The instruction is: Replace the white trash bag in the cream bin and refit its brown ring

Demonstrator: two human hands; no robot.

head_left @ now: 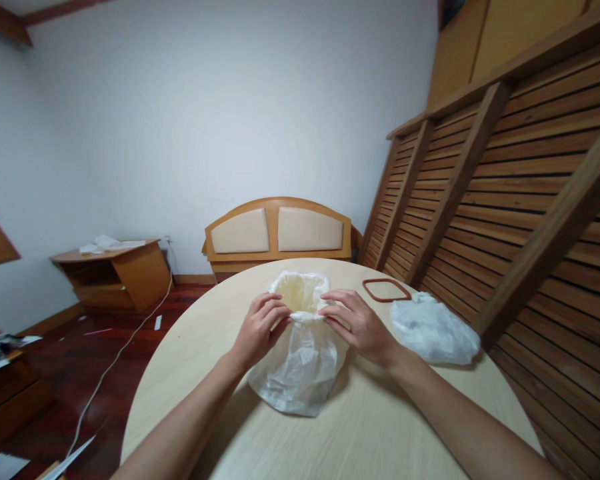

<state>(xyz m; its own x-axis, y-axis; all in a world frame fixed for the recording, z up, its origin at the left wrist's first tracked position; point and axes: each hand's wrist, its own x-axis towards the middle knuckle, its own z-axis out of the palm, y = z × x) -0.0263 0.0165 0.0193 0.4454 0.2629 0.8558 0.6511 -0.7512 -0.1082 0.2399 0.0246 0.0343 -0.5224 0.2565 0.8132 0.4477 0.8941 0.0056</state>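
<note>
A thin white plastic bag [300, 380] stands mouth up near the middle of the round table, its lower part hanging loose and creased onto the tabletop. The mouth looks turned outward over a rim, and the inside shows pale yellow; whatever supports it is covered by the bag. My left hand [263, 327] pinches the near left edge of the mouth between thumb and fingers. At the near right edge, my right hand [357, 325] grips the same folded edge. Beyond my right hand lies a brown, rounded-square ring frame [386, 291], touched by neither hand.
A bunched white plastic bag [435, 331] rests at the right of the pale round table [190, 373]. Slatted wooden panels [545, 193] lean close on the right. Behind stands a headboard [280, 230]. A cable [117, 360] runs over the floor at left, by a wooden cabinet [140, 277].
</note>
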